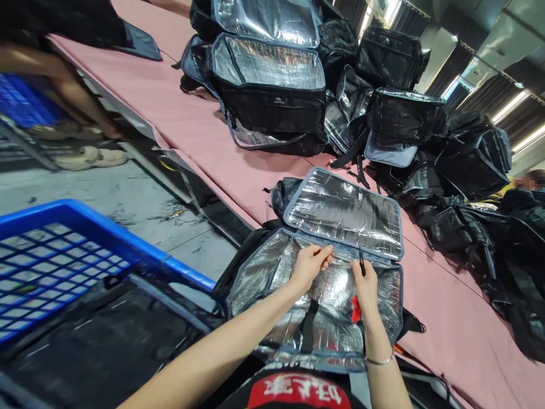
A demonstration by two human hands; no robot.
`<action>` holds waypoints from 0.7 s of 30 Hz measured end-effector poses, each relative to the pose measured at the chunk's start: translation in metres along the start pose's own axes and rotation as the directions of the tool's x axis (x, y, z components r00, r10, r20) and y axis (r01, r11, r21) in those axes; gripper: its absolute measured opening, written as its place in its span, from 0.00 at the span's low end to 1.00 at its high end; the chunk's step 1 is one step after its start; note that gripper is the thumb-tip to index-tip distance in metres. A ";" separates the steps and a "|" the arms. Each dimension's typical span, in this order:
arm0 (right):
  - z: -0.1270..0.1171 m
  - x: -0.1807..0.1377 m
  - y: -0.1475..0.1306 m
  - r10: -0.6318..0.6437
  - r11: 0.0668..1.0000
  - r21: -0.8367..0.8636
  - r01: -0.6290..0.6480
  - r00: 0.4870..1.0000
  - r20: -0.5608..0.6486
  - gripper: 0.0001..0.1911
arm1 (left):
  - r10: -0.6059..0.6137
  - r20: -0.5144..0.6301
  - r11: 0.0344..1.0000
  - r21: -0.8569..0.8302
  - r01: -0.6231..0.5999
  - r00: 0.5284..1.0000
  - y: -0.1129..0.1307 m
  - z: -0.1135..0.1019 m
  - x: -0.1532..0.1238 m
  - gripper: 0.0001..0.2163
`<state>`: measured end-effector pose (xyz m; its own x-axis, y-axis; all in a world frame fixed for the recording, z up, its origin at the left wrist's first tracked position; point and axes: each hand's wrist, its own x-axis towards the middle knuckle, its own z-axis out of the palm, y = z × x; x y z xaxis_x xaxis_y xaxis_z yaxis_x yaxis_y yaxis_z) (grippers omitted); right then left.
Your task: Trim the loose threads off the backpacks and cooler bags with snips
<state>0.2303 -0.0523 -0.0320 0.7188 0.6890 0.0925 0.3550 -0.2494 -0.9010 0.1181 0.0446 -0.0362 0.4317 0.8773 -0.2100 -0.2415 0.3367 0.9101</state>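
An insulated bag (336, 284) with a crinkled silver lining lies open in front of me, its silver-lined lid (344, 213) folded back with grey binding round the edge. Over the seam between lid and body, my left hand (313, 266) is closed in a pinch; whatever is between its fingertips is too small to see. My right hand (365, 284), also closed, holds a slim black pointed tool (361, 261), perhaps thread snips or tweezers, pointing toward the lid. A red scrap (356, 309) hangs beside that palm. A black strap (309, 326) crosses the lining.
The bag lies on a long pink-covered table (187, 130). Behind it stands an open black cooler bag (275, 108), with more black bags (404, 119) heaped to the right. A blue crate (76, 221) with black material is at my left. Another person's arm (55, 74) shows at upper left.
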 end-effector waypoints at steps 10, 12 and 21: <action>-0.008 -0.032 -0.022 -0.134 0.970 -0.203 0.131 0.991 0.000 0.16 | 0.060 -0.022 0.993 0.099 -0.058 0.998 -0.004 0.003 -0.018 0.17; -0.008 -0.030 -0.023 -0.185 0.958 -0.224 0.180 0.983 -0.001 0.15 | 0.065 -0.024 0.990 0.126 -0.062 0.998 -0.006 0.003 -0.020 0.17; -0.021 -0.037 -0.021 -0.205 0.965 -0.178 0.192 0.977 -0.060 0.13 | 0.103 -0.032 0.983 0.158 -0.096 0.994 -0.008 0.003 -0.026 0.17</action>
<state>0.2092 -0.0866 -0.0075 0.6654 0.6832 0.3009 0.5868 -0.2294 -0.7766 0.1111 0.0181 -0.0368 0.3763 0.9178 -0.1270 -0.1415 0.1924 0.9711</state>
